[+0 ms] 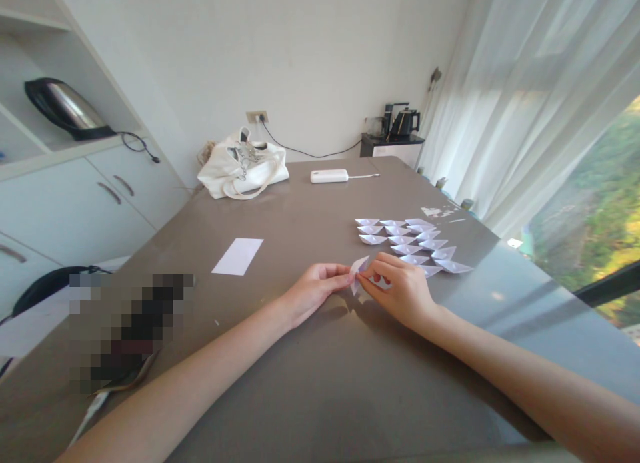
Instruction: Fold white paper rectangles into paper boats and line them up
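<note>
Between left hand and right hand, folded paper slants lengthwise away, rightward

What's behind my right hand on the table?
Folded paper boats sit in uneven rows on the table behind your right hand. The hand partly covers at least one; whether more sit fully hidden can't be seen.

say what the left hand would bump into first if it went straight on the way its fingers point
Past the folded paper it holds, the left hand would probably meet the right hand first, whose fingers pinch the same piece; exact depth is hard to judge.
</note>
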A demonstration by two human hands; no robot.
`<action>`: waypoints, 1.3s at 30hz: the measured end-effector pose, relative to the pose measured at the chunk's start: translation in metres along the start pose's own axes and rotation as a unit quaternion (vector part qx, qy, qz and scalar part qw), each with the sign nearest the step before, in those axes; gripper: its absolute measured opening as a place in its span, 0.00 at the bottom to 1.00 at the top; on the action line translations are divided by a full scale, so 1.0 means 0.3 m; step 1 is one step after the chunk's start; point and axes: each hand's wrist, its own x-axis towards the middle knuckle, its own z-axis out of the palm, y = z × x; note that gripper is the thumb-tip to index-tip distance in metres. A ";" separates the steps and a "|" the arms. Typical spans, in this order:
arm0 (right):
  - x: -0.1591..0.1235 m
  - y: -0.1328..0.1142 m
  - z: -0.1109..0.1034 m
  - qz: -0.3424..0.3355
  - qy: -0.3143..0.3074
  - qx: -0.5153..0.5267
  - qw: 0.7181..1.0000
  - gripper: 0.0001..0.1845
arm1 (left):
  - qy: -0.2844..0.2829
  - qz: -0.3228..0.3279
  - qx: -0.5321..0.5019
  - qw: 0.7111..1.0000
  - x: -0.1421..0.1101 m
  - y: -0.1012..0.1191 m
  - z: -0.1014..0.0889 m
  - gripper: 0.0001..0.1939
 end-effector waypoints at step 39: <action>0.024 0.027 0.038 0.297 -0.155 0.590 0.735 0.17 | 0.015 0.004 0.025 1.000 -0.001 0.009 0.008 0.14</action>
